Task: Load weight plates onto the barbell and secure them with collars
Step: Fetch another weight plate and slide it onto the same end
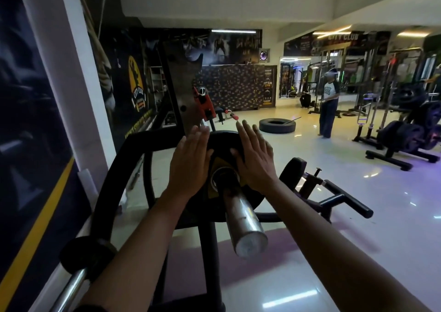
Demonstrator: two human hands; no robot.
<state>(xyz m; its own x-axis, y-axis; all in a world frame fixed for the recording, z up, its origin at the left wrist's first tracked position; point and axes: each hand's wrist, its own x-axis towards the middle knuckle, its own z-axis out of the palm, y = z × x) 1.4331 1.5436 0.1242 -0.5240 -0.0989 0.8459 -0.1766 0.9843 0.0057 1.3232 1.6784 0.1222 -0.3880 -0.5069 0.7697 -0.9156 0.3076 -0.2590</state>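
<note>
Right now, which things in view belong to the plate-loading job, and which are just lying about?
In the job: weight plate on the barbell sleeve; left hand and right hand, flat against the plate's face. No collar visible.

Lying about: tyre on the floor; red bench; plate rack on the right.

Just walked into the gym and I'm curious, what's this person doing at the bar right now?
A person is loading a round black weight plate onto the shiny steel barbell sleeve. The left hand and right hand lie flat and open against the plate's face, either side of the sleeve, as if pushing it inward. No collar shows on the sleeve yet, so securing remains to be done.
</note>
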